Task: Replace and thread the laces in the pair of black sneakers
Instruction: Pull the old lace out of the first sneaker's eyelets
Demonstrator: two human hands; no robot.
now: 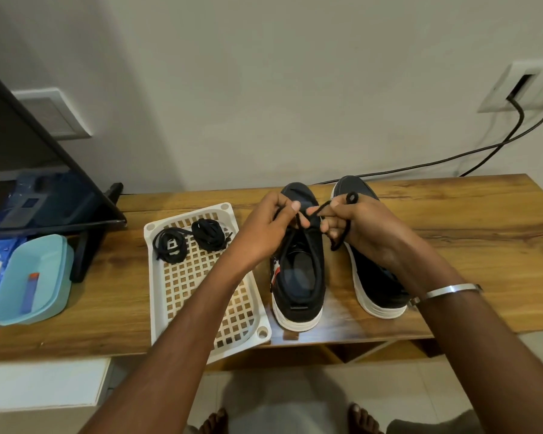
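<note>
Hands meet above the left of two black white-soled sneakers (298, 270) on the wooden table (452, 233). Left hand (271, 228) pinches a black lace (301, 222) between thumb and forefinger; right hand (355, 227) grips the same lace, fingers curled, its end looping over the knuckles. Both forearms reach forward, wrists bent inward.

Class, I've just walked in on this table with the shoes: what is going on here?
A person is working on the lace of the left sneaker of a black pair on a wooden table. The left hand and the right hand each pinch part of that lace above the shoe. The right sneaker stands beside it, untouched. Two coiled black laces lie in a white tray to the left.
</note>
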